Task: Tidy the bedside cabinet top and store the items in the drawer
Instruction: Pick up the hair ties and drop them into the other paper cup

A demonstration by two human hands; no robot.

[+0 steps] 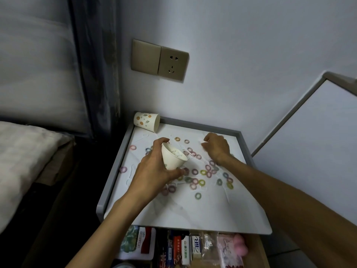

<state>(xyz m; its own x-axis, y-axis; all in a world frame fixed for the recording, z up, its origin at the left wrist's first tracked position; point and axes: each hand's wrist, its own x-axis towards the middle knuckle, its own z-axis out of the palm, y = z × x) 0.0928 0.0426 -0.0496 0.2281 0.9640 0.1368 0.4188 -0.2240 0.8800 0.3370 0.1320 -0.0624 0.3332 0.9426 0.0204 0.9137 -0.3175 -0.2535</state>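
Clutter fills the centre of my view: small coloured elastic rings [201,182] in pink, green, yellow and blue-grey lie scattered over the white bedside cabinet top [193,211], which has a raised grey rim. Just left of centre I see the left hand [154,171], its fingers and thumb wrapped round a plain white paper cup [172,158]. The cup is tilted with its open mouth toward me, just above the rings. Something pale lies inside it that I cannot make out.

The right hand [217,147] sits right of centre, knuckles up, fingers curled down onto the top near the far rim. I cannot tell whether those fingertips pinch a ring, since the hand hides them.

At the cabinet's far left corner a paper cup printed with orange dots [146,121] lies on its side against the rim, mouth toward the right. Along the bottom edge of the frame the wooden drawer [257,248] stands open beneath the top. It is packed with packets and small boxes, with a pink lumpy object [241,246] at its right.

A brass-coloured wall socket plate [172,63] is fixed to the wall in the upper middle, and a white pillow [23,151] lies at the left edge.
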